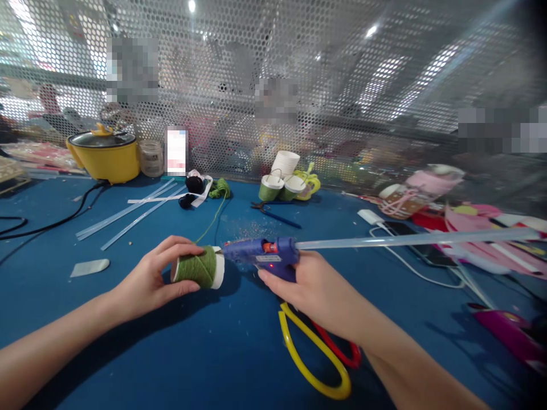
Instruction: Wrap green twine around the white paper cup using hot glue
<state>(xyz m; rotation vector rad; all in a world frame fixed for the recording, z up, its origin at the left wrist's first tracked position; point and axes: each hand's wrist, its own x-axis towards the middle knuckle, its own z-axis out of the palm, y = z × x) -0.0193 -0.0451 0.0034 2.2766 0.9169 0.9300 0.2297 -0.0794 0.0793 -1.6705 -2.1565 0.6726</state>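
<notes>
Yellow handle loop (337, 393) lies below your right hand (314, 287); fingers wrapped round blue glue gun (252, 250). Left hand (149, 276): fingers clamped on sideways green yarn-wrapped cup (199, 267), white rim (219, 271) at nozzle. Farther out on counter (171, 353): yarn ball (219, 188), pliers (282, 219).

A glue gun (280, 259), green yarn (197, 267), pliers (280, 218) and a perforated metal partition (235, 28) suggest a craft workshop
</notes>
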